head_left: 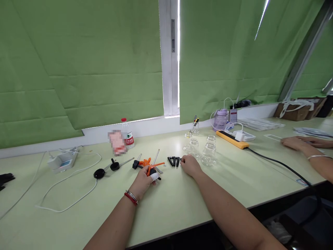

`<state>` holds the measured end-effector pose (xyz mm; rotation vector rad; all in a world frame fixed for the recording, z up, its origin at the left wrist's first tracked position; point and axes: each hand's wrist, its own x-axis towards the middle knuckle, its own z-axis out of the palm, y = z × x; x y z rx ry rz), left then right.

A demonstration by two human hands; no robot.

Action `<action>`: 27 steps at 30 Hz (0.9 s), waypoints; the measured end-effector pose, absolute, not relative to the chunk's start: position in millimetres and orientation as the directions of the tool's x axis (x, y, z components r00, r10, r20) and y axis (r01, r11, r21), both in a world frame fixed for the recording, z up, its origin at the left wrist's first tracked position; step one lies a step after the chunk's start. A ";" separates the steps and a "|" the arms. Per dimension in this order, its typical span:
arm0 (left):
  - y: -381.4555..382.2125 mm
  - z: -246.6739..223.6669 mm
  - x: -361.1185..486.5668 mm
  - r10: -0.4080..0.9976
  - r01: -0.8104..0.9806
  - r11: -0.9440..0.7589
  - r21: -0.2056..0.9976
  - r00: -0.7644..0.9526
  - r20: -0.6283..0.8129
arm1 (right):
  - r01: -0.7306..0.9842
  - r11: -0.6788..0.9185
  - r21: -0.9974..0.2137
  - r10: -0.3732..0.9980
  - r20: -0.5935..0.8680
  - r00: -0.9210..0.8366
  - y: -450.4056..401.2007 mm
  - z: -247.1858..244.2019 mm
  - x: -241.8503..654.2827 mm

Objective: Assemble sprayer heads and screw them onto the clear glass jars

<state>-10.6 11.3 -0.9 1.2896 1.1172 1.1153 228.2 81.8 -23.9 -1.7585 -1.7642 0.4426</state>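
My left hand (144, 180), with a white wrap on one finger, is closed around a black round cap (153, 171) near the table's front middle. Bright orange plastic parts (147, 161) and thin metal rods (156, 157) lie crossed just beyond it. My right hand (191, 166) rests on the table with its fingers pinched at a small black piece, mostly hidden by the fingertips. Beside those fingertips lie several short black tubes (174, 161). Left of my left hand are two black caps with metal rods, the nearer being a round black cap (99, 173).
Clear glass jars (208, 154) stand right of my right hand; screwdrivers (196, 121) lean in one behind. An orange power strip (232, 139) trails a black cable. A water bottle (128, 135) stands at the back. White cords cross the left side. Another person's hands (293, 143) are far right.
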 end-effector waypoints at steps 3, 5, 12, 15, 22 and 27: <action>12.4 -0.4 -11.3 0.992 -0.032 0.002 0.999 0.130 0.003 | 0.801 0.023 -0.598 0.983 0.161 0.092 80.5 -22.1 228.7; 13.3 -0.1 -11.5 0.991 -0.062 0.019 0.998 0.131 -0.011 | 0.803 -0.013 -0.596 0.981 0.147 0.124 79.6 -20.2 228.8; 14.3 0.2 -12.0 0.992 -0.149 0.049 0.988 0.125 -0.030 | 0.749 0.079 -0.658 0.966 0.235 0.105 71.2 -11.9 221.8; 14.1 0.6 -12.4 0.992 -0.189 0.046 0.981 0.128 -0.022 | 0.702 0.194 -0.685 0.957 0.289 0.018 65.5 -11.6 213.4; 12.9 3.9 -12.4 0.993 -0.271 0.034 0.962 0.121 0.000 | 0.545 0.529 -0.651 0.842 0.483 -0.241 51.9 -15.8 194.8; 12.1 4.4 -13.5 0.994 -0.318 0.004 0.948 0.101 0.030 | 0.542 0.661 -0.519 0.749 0.507 -0.428 39.2 -13.2 183.4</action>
